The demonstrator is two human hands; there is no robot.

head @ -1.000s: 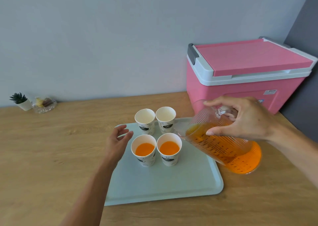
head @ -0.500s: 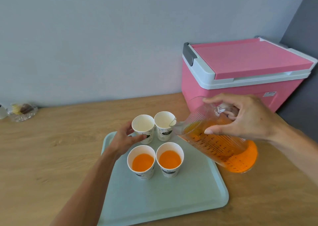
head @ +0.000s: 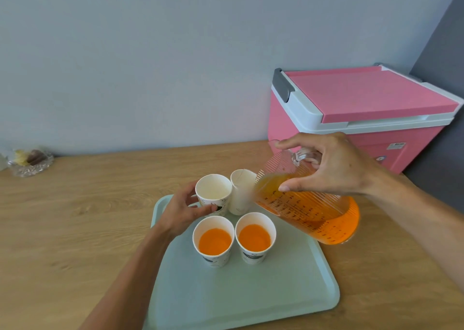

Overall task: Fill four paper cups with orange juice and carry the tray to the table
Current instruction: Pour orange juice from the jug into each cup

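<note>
The L hand (head: 183,211) is curled round the back-L cup (head: 213,191), thumb and fingers on its wall. That cup is empty and stands on the tray (head: 226,299). In front of it, the front-L cup (head: 213,240) and front-R cup (head: 254,238) are filled w/ orange juice. The back-R cup (head: 242,194) appears empty and is touched by no hand. The jug (head: 308,211) is tilted w/ its spout at that cup's rim. The spout area is blurred, so flow can't be told. The jug handle is gripped by the R hand (head: 334,169), thumb pressed on the jug wall.

Risks, as judged:
- The unheld back-R cup is light paper and could be tipped by the spout or the stream.
- The jug is well filled, so a quick tilt could send a surge over the rim onto the tray.
- The cups are packed close, so one knock could slop the filled pair.

The counter (head: 75,216) is light wood-grain. A glass dish (head: 30,162) is set at far L by the wall (head: 150,53), which is plain grey-blue. A pink cooler (head: 364,118), lid closed, is set at back R.
</note>
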